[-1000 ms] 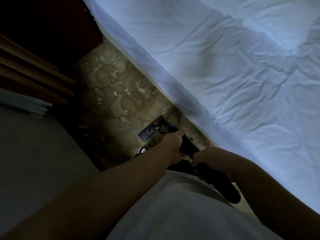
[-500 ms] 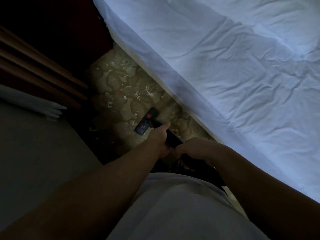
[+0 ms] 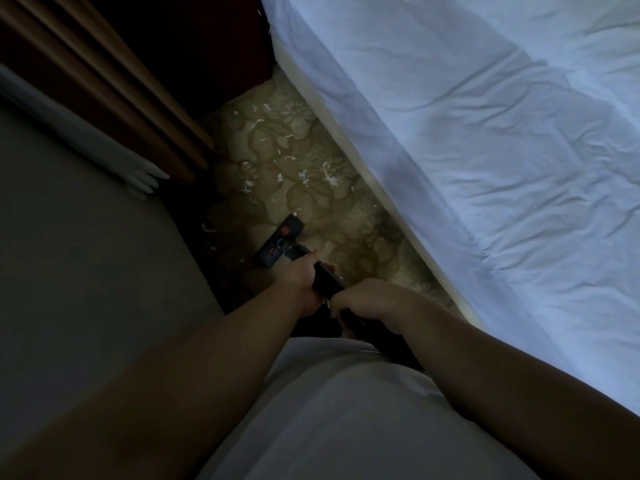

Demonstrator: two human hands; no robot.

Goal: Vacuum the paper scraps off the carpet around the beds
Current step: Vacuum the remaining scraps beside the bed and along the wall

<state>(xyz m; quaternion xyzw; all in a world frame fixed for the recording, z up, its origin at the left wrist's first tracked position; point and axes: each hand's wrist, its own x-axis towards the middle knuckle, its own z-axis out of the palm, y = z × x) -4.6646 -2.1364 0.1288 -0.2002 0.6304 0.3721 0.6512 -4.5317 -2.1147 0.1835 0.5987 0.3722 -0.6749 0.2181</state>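
Roughly midway: carpet (image 3: 349, 247) near feet looks clean, far end not.
Vacuum head (image 3: 281, 241) down; paper scraps (image 3: 304, 176) uncleared at its 12 o'clock; left hand (image 3: 303, 277), right hand (image 3: 362, 301) both gripping wand (image 3: 327, 280); bed (image 3: 485, 168) at 3 o'clock.

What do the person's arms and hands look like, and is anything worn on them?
Both are bare: the left hand and right hand have no gloves, and no sleeve shows on the left forearm or right forearm. No watch, ring or bracelet can be made out in the dim light. A pale grey top covers the torso.
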